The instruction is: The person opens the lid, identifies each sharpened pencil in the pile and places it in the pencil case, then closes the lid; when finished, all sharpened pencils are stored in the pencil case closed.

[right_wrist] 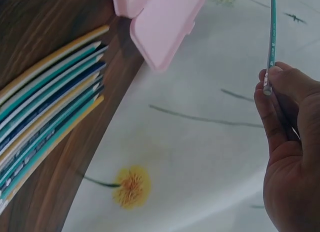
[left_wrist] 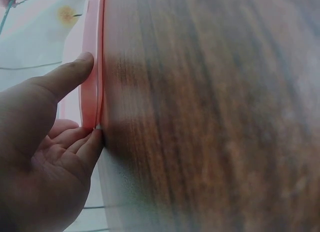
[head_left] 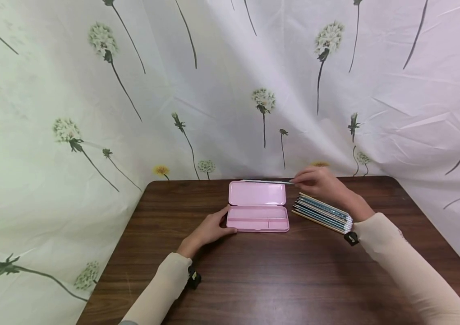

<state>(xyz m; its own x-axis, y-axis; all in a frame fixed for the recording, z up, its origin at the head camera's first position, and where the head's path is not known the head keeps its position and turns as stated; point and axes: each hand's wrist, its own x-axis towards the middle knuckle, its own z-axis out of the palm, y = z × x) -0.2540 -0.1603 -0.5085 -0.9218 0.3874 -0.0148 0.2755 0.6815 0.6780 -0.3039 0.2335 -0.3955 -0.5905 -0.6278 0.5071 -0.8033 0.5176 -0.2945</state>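
Note:
A pink pencil case lies unfolded on the table, its lid laid back toward the wall and its divided tray nearer me. My left hand holds the tray's left end, thumb along the front wall and fingers at the side, as the left wrist view also shows. Above the lid's back edge, my right hand pinches a teal pencil near its blunt end. In the right wrist view that pencil points away from the thumb and fingers.
To the right of the case lies a row of several pencils, teal, dark blue and yellowish, side by side under my right forearm. The dark wooden table ends at a white flower-printed cloth behind the case.

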